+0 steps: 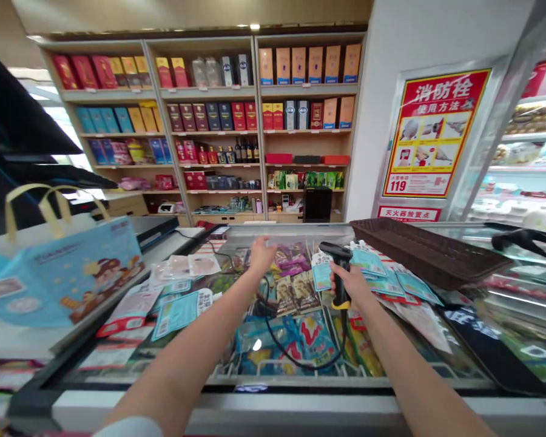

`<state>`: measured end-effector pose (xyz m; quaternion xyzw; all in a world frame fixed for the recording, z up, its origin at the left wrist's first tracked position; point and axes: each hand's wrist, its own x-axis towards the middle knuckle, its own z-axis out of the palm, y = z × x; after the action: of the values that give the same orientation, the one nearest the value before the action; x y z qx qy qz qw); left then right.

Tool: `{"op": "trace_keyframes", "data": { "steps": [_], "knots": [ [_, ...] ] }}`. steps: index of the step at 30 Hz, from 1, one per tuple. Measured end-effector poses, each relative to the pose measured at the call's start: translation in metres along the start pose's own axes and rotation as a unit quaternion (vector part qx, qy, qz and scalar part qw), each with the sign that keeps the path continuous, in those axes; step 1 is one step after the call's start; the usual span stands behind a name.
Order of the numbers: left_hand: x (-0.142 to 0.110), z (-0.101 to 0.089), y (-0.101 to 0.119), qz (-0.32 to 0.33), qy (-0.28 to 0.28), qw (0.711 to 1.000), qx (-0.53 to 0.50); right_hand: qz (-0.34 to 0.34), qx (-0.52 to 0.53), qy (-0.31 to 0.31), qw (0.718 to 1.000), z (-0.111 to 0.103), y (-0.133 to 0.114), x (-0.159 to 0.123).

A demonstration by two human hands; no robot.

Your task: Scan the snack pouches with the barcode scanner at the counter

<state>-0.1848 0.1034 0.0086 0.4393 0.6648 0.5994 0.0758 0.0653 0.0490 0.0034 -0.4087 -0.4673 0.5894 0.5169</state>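
My right hand (353,284) is wrapped around the handle of a black and yellow barcode scanner (341,297), its head turned away from me. A black cable (273,346) hangs from the scanner in a loop over the glass freezer top. My left hand (261,255) is stretched forward over the freezer, fingers apart, with nothing visible in it. Nearest to it are purple packets (292,258); brown packets (295,292) lie closer to me. Blue-and-white packages (368,261) lie just beyond and right of my right hand. Whether my left hand touches anything is unclear.
A blue paper bag (73,273) with yellow handles stands at left. More flat packages (182,312) lie on the freezer's left side. A brown woven basket (428,249) rests at right, above a black board (491,346). Shelves of boxes (209,116) line the back wall.
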Motion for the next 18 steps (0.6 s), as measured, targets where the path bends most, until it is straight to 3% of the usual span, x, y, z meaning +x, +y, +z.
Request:
{"op": "trace_keyframes", "data": {
  "steps": [5, 8, 12, 14, 16, 18],
  "knots": [
    [0.038, -0.11, -0.046, -0.054, 0.076, 0.992, 0.091, 0.021, -0.008, -0.061, 0.998, 0.056, 0.005, 0.002],
    [0.043, -0.156, -0.067, -0.073, 0.068, 0.989, 0.107, 0.032, -0.015, -0.084, 0.996, 0.089, 0.008, 0.001],
    [0.018, -0.187, -0.096, -0.056, -0.037, 0.995, 0.069, 0.051, -0.03, -0.112, 0.992, 0.12, 0.019, -0.001],
    [0.0, -0.195, -0.105, -0.026, -0.048, 0.995, 0.08, 0.059, -0.034, -0.125, 0.99, 0.127, 0.026, -0.002],
    [-0.014, -0.202, -0.106, 0.007, -0.05, 0.99, 0.13, 0.063, -0.038, -0.136, 0.988, 0.131, 0.033, -0.004],
    [-0.018, -0.212, -0.098, 0.014, -0.115, 0.969, 0.217, 0.058, -0.035, -0.14, 0.988, 0.131, 0.038, -0.005]
  ]
}}
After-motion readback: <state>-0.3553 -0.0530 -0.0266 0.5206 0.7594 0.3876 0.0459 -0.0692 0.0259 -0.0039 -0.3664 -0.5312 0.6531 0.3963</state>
